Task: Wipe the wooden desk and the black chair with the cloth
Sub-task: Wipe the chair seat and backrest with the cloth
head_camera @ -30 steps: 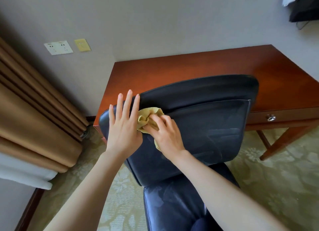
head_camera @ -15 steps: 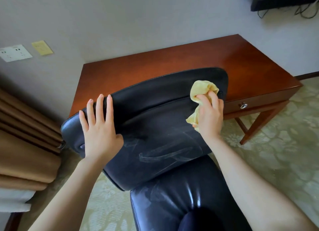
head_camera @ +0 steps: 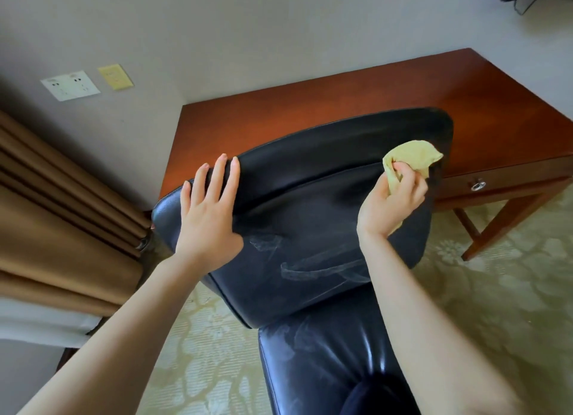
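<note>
Your right hand pinches the yellow cloth: the fingers curl round a bunched fold, and the loose end fans out above them. A small bit of cloth also shows below the heel of the hand. The cloth lies against the upper right part of the black chair's backrest, close to its right edge. Your right wrist is bent back, and the forearm rises from the lower right of the view.

Your left hand holds nothing. It lies flat on the upper left of the backrest, palm down, with the 4 fingers straight and slightly spread. Their tips reach the top edge, and the thumb points inward across the leather. The left forearm comes up from the lower left.

The backrest leans toward you and carries pale smear streaks across its middle. The glossy seat sits below it. The wooden desk stands just behind the chair, against the wall, and its drawer knob shows to the right of the cloth. Brown curtains hang at the left. 2 plates sit on the wall above them, a white socket plate and a yellow plate. A patterned carpet covers the floor.
</note>
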### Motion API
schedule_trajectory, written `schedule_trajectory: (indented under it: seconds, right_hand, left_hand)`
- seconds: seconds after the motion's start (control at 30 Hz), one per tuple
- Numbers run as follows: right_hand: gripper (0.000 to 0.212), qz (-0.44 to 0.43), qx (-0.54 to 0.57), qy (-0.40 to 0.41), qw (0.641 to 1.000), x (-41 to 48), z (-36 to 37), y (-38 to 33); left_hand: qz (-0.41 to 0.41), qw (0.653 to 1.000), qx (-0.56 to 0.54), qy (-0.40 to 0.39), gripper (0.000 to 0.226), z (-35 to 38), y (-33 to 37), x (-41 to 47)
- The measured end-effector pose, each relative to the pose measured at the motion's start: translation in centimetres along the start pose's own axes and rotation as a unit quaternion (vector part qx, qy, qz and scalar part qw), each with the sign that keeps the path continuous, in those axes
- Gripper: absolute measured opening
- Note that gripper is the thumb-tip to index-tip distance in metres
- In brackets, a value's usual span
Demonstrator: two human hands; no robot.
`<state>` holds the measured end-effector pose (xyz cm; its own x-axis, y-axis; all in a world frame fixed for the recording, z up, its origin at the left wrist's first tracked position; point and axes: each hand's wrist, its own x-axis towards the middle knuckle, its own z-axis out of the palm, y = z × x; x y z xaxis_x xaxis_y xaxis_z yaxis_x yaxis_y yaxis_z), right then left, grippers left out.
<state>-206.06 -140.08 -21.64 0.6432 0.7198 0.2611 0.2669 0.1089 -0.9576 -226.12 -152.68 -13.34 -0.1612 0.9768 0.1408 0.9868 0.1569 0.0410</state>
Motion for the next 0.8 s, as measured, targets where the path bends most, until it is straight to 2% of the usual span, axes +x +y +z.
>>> schedule_trajectory:
  seconds: [0.17,0.3,0.5,0.63,0.8]
  right_hand:
    - [0.025,-0.079,0.038,-0.110,0.990,-9.6,0.9,-1.3]
    - [0.025,-0.137,0.063,-0.137,0.979,-15.4,1.4,-1.5]
    - [0.021,-0.215,0.060,-0.262,0.939,-21.8,0.1,0.1]
    - [0.027,-0.354,0.050,-0.346,0.868,-22.2,-1.4,2.8]
    - [0.035,-0.541,-0.045,-0.436,0.717,-18.2,-3.6,4.4]
  left_hand:
    - [0.004,1.000,-0.008,-0.004,0.111,-0.1,-1.9,-1.2]
    - [-0.003,1.000,-0.014,0.019,0.110,0.3,-2.8,-2.7]
    - [0.000,0.999,-0.022,0.043,0.106,0.7,-3.5,-4.5]
    - [-0.001,0.998,-0.015,0.062,0.107,1.1,-3.6,-4.8]
    - [0.007,0.998,-0.023,0.065,0.107,0.9,-3.4,-4.7]
